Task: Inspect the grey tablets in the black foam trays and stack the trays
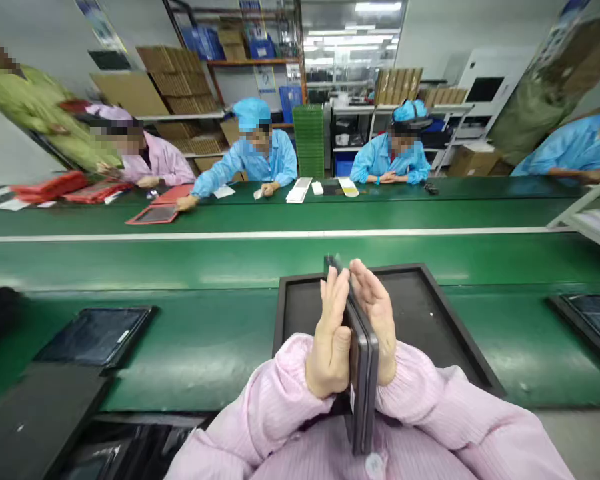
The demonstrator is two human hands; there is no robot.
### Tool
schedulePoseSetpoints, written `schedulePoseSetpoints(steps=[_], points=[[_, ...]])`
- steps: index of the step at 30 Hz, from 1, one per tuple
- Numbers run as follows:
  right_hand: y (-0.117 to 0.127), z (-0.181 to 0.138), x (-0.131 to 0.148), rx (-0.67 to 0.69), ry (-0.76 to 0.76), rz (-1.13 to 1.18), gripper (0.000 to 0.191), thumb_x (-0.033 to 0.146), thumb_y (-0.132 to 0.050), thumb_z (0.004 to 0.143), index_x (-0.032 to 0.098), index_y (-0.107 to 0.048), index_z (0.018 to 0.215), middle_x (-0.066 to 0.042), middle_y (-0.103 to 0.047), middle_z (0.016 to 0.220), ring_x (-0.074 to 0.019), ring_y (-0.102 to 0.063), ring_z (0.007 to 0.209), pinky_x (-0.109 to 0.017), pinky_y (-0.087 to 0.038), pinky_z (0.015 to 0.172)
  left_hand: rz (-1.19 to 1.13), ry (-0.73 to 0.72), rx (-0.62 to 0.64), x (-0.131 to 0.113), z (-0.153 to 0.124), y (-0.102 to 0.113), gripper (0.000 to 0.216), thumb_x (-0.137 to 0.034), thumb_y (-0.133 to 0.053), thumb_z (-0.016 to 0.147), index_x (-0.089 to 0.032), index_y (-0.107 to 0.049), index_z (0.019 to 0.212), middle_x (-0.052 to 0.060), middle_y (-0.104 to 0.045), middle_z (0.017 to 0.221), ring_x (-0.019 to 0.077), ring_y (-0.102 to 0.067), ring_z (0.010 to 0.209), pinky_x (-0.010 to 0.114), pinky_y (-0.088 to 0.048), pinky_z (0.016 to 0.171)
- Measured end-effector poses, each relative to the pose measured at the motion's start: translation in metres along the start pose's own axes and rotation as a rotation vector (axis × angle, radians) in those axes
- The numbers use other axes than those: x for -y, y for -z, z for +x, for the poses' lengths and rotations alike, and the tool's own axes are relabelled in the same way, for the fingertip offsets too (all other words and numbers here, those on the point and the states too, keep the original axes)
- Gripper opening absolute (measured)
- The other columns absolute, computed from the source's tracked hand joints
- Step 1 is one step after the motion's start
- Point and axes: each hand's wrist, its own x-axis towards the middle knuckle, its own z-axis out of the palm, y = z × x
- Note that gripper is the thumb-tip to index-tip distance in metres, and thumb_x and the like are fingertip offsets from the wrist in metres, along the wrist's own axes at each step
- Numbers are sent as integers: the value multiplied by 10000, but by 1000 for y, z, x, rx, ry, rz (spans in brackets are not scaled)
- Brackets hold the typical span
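Note:
A pair of thin dark tablet-like slabs [364, 380] stands on edge, face to face, close in front of my chest. My left hand [333, 333] presses its palm against the left face, fingers straight and pointing away from me. From the other side, my right hand [377, 317] lies flat on the right face, so the slabs are clamped between both palms. Beneath and beyond the hands is a shallow black tray [415, 300] with a raised rim, resting on the green bench. Its near part is hidden by my arms and the slabs.
To the left lie a film-covered dark panel [97, 333] and a black board [35, 413]. Another dark panel [593, 317] is at the right edge. Across the green belt [230, 257], several co-workers sit near red folders [55, 185] and papers [299, 190].

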Motion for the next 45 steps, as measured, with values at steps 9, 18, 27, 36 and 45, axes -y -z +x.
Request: schedulePoseSetpoints(steps=[9, 18, 27, 36, 45], points=[[-8, 40, -7, -74, -367, -223, 467, 456, -458, 868, 157, -531, 1220, -94, -518, 1328, -203, -471, 1237, -360, -386, 1067, -132, 488, -179, -2, 38, 3, 674, -655, -383, 850, -186, -508, 1318, 62, -453, 1405, 208, -387, 1324, 300, -327, 1127], [-18, 62, -14, -61, -399, -352, 445, 383, -360, 858, 105, -546, 1151, -125, -564, 1261, -194, -527, 1169, -327, -420, 1022, -309, 600, -331, 13, 58, 3, 459, -482, -433, 893, -165, -611, 1173, 79, -569, 1295, 206, -498, 1235, 320, -365, 1094], [-20, 77, -24, -76, -413, -429, 318, 322, -364, 879, 153, -624, 949, -97, -580, 1235, -193, -503, 1184, -316, -395, 1027, -405, 683, -406, 26, 71, 3, 345, -281, -364, 946, -152, -628, 1127, 59, -614, 1235, 171, -540, 1185, 305, -380, 1078], [-13, 72, -29, -49, -396, -418, 363, 327, -365, 892, 131, -592, 1098, -92, -614, 1189, -175, -563, 1105, -310, -452, 979, -337, 616, -354, 31, 63, 4, 388, -359, -391, 932, -152, -577, 1203, 67, -556, 1312, 183, -473, 1256, 320, -318, 1119], [-4, 57, -13, 19, -322, -481, 382, 298, -400, 896, 160, -579, 1204, -79, -581, 1252, -198, -535, 1151, -341, -425, 1013, -308, 538, -299, 17, 49, -1, 615, -617, -449, 845, -177, -539, 1265, 81, -451, 1412, 220, -385, 1326, 338, -286, 1144]])
